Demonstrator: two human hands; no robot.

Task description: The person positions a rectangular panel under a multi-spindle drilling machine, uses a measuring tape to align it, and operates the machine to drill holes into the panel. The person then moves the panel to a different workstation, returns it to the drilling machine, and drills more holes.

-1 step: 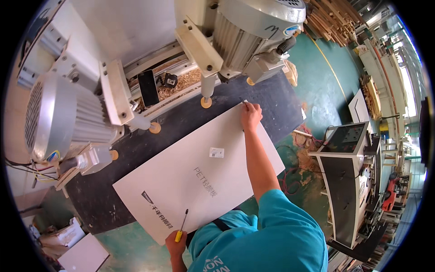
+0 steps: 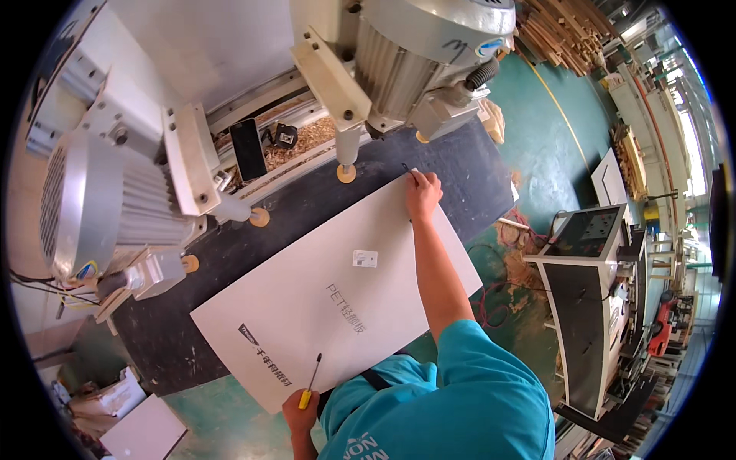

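Note:
A white rectangular panel (image 2: 307, 307) with a small label and dark printing lies across the dark work table (image 2: 176, 337), its near side against my body. My left hand (image 2: 300, 410) is closed round the yellow handle of a screwdriver (image 2: 313, 383) at the panel's near left edge. The thin shaft points away over the panel. My right arm reaches across the panel. At its far edge my right hand (image 2: 423, 195) is closed, fingers bent together. A small dark thin thing (image 2: 406, 166) pokes out by the fingertips; its kind cannot be made out.
Two grey motors (image 2: 115, 207) (image 2: 429, 61) on a machine overhang the table's far side, with round tan pads (image 2: 346, 173) below. A black phone (image 2: 249, 149) and a tape measure (image 2: 286, 136) lie among wood shavings. At the right stands a control console (image 2: 586, 230); timber (image 2: 567, 31) is stacked behind.
The dark thing at my right fingertips shows a little further out past the panel's edge. My left hand and the screwdriver have shifted very slightly; the panel lies as before.

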